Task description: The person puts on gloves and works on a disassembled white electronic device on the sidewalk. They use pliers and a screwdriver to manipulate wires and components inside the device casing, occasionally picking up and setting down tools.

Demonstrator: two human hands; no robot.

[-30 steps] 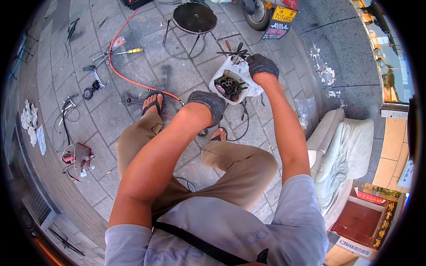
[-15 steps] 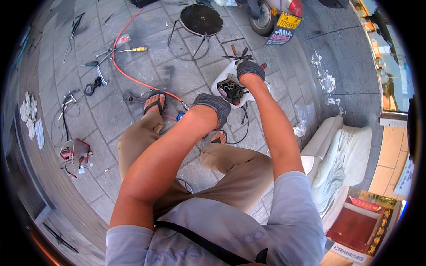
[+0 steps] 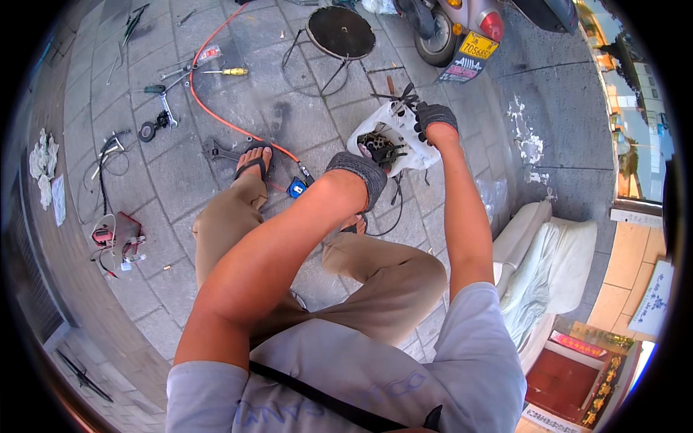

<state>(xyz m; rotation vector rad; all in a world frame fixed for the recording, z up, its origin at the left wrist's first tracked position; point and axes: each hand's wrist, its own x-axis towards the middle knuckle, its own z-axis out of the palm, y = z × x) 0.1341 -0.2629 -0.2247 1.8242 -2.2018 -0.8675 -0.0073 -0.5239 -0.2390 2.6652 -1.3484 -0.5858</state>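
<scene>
A white plastic shell (image 3: 416,150) stands on the paving in front of me, with dark mechanical parts (image 3: 379,146) inside its opening. Black lever-like pieces (image 3: 395,97) stick out at its far side. My right hand (image 3: 436,121), in a dark grey knit glove, has its fingers curled against the shell's upper right edge. My left hand (image 3: 359,177), gloved alike, is at the near left side of the shell; the back of the hand hides its fingers. A black cable (image 3: 399,202) trails from beneath the shell.
An orange-red hose (image 3: 209,112) runs to a blue item (image 3: 297,188) near my left foot. Left lie a yellow-handled screwdriver (image 3: 234,71), a wrench (image 3: 168,112) and a red device (image 3: 124,234). A round black stool (image 3: 341,32), a scooter (image 3: 440,36) and a pale padded seat (image 3: 552,263) stand around.
My right hand has shifted right, from above the shell to its right edge, uncovering more of the white plastic. My left hand stays close to the shell. The whole view has turned slightly.
</scene>
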